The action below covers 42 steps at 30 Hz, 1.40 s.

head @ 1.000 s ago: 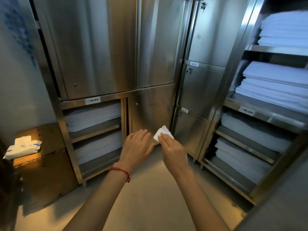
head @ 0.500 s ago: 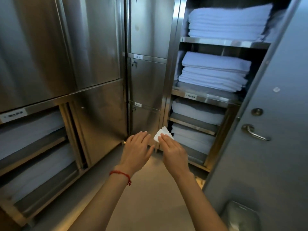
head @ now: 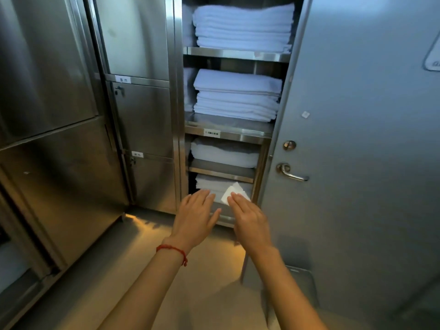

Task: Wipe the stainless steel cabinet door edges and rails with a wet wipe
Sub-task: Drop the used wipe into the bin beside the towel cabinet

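My right hand (head: 250, 220) holds a folded white wet wipe (head: 232, 192) at its fingertips, in front of the lowest shelf of the open stainless steel cabinet (head: 177, 115). How the fingers grip the wipe is hidden under the hand. My left hand (head: 194, 217), with a red string at the wrist, hovers just left of it with fingers straight and holds nothing. Closed steel cabinet doors (head: 142, 120) with small locks and labels stand to the left of the open shelves.
Stacks of folded white towels (head: 240, 27) fill the open shelves. A grey room door (head: 357, 139) with a lever handle (head: 291, 173) stands close on the right. Larger steel cabinet doors (head: 47, 91) line the left side. The floor (head: 142, 270) lies between them.
The view has swung right, from the left cabinet to the open towel shelves and the grey door. Both hands keep the same pose, with the wipe still in the right one.
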Motion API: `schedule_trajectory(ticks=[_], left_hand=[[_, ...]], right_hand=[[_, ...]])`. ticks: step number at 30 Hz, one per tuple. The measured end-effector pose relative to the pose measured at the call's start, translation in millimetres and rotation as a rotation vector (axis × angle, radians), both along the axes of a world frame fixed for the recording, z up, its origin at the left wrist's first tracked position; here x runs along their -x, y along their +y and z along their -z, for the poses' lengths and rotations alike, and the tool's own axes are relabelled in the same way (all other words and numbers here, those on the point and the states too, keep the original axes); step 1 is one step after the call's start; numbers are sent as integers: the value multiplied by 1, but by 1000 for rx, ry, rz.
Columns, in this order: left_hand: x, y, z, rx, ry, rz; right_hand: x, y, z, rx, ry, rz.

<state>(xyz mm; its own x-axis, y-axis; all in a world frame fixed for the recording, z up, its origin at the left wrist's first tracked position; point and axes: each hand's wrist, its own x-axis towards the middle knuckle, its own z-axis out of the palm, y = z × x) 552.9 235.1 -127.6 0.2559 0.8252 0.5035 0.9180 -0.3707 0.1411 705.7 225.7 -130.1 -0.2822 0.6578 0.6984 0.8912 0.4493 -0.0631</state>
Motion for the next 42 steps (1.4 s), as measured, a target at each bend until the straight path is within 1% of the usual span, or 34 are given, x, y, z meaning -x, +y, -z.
schedule_trajectory(ticks=[4, 16, 25, 32, 34, 37, 40, 42], left_hand=[[-49, 17, 3, 24, 10, 69], [-182, 46, 21, 58, 28, 228], [-244, 79, 39, 105, 84, 352], [-292, 119, 49, 98, 100, 512], [-302, 130, 46, 81, 78, 556], [-315, 150, 45, -30, 47, 613], [-326, 168, 47, -39, 35, 640], [-332, 181, 51, -11, 47, 654]], right_hand=[[-47, 4, 2, -28, 9, 52], [-170, 9, 20, -17, 20, 177], [-222, 24, 35, 4, 14, 347], [-257, 44, 44, 3, 7, 499], [-265, 53, 44, 14, -2, 531], [-276, 69, 46, 46, -9, 583], [-285, 85, 50, 52, 2, 619], [-290, 95, 54, 89, 10, 640]])
